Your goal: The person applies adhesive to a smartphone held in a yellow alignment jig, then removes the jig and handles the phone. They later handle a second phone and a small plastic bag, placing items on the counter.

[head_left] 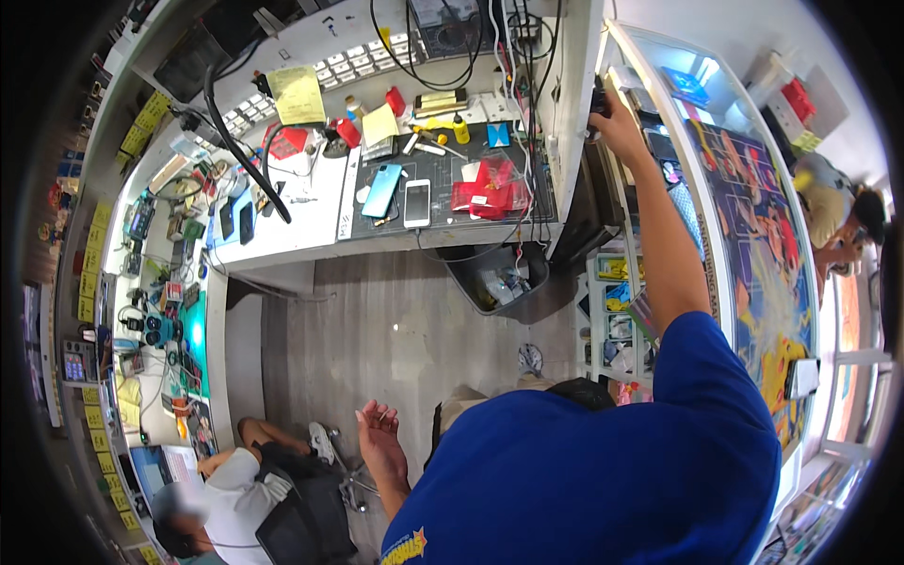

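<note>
Two bare hands work well apart: the left hand (381, 444) is empty, palm up, fingers loosely curled; the right hand (620, 130) touches a small black object (597, 99) beside the white upright panel (577, 75), its grip unclear. A weak hold could drop that object, and the outstretched arm might bump the white-framed glass display case (667, 141) alongside.

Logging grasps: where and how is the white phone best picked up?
The white phone is probably best pinched by its long edges, from above: it lies flat, the blue phone sits close on its left, and a cable apparently meets its near end.
</note>
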{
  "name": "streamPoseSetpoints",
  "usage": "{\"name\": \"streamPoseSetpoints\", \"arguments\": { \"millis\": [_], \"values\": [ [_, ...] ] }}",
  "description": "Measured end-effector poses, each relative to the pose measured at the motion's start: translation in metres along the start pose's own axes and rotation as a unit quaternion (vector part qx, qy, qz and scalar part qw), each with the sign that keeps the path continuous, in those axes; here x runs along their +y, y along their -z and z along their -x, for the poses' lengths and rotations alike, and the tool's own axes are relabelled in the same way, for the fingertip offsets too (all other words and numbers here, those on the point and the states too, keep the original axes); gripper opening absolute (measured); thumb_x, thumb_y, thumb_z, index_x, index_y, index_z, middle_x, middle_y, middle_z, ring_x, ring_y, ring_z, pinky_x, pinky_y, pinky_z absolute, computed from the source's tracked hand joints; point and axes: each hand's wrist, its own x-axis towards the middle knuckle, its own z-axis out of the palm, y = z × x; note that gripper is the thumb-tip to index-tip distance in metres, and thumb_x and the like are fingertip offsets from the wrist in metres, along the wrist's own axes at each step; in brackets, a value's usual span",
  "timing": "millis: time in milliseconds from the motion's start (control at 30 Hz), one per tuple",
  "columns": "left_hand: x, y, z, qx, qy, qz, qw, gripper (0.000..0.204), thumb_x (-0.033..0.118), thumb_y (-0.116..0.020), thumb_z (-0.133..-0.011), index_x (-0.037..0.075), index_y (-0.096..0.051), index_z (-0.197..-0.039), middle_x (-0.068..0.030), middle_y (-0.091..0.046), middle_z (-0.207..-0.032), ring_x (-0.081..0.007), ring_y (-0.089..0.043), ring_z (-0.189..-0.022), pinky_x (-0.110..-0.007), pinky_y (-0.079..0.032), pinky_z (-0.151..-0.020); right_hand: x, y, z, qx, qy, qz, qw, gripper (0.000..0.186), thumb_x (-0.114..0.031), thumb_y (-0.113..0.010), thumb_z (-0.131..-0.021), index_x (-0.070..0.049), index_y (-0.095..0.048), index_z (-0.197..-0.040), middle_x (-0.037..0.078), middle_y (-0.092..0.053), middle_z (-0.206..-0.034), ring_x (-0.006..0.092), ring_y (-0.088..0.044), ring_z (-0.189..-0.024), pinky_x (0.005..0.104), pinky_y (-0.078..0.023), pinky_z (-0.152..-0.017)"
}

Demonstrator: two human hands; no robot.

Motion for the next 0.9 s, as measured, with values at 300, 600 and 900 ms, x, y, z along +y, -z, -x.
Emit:
{"name": "streamPoseSetpoints", "arguments": {
  "millis": [300, 600, 900],
  "values": [
    [0.023, -0.117, -0.063, -0.118, -0.073, -0.101, 0.985, 0.051, 0.043, -0.052, -0.105, 0.002, -0.054, -0.135, -0.0052, -0.062, -0.111, -0.018, -0.059, -0.102, -0.033, -0.042, -0.095, -0.015, 0.001, -0.019, 0.074, 0.085, -0.166, 0.98, 0.046, 0.0, -0.06, -0.088, -0.005, -0.044, -0.13, 0.005, -0.062, -0.097, 0.0103, -0.055, -0.065, 0.0278, -0.046, -0.052],
    [0.023, -0.146, -0.092, -0.159, -0.067, -0.061, 0.983, 0.05, 0.042, -0.051, -0.106, 0.001, -0.053, -0.135, -0.0059, -0.064, -0.111, -0.0187, -0.06, -0.104, -0.033, -0.044, -0.096, -0.023, 0.023, 0.063, 0.121, 0.123, -0.255, 0.951, 0.073, 0.0, -0.062, -0.086, -0.006, -0.035, -0.153, 0.006, -0.06, -0.096, 0.0141, -0.057, -0.078, 0.0278, -0.05, -0.064],
    [-0.002, -0.13, -0.152, -0.192, 0.076, 0.17, 0.964, 0.057, 0.049, -0.05, -0.105, -0.002, -0.057, -0.13, -0.0128, -0.065, -0.12, -0.0272, -0.06, -0.122, -0.041, -0.044, -0.107, -0.039, -0.206, 0.238, -0.489, 0.128, 0.024, 0.862, 0.055, -0.043, -0.079, -0.086, -0.002, -0.063, -0.12, 0.007, -0.065, -0.086, 0.0184, -0.062, -0.068, 0.0358, -0.05, -0.066]
  ]
}}
